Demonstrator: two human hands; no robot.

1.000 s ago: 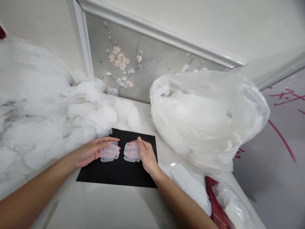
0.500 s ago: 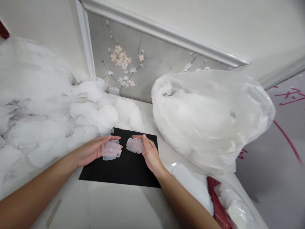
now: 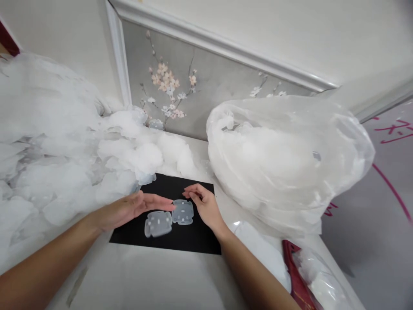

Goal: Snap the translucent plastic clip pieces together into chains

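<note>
Two translucent, wavy-edged plastic pieces lie on a black sheet [image 3: 132, 239]. The nearer-left piece [image 3: 158, 224] looks slightly blurred and lies below my left hand [image 3: 132, 209]. That hand is open, its fingers stretched to the right and its fingertips at the upper left edge of the other piece [image 3: 183, 213]. Just right of and above this second piece is my right hand [image 3: 206, 206], its fingers loosely bent and apart from the thumb, with nothing visible between them. Small whitish spots show on both pieces.
Many similar translucent pieces are heaped in a pile [image 3: 67, 172] at the left. A large clear bag [image 3: 284, 163] of them stands at the back right. A dark red object [image 3: 298, 275] and a smaller clear bag [image 3: 319, 275] lie at the front right.
Both hands have let go of the plastic pieces, which now lie on the black sheet. My left hand has stretched its fingers toward the right piece; my right hand's fingers have bent.
</note>
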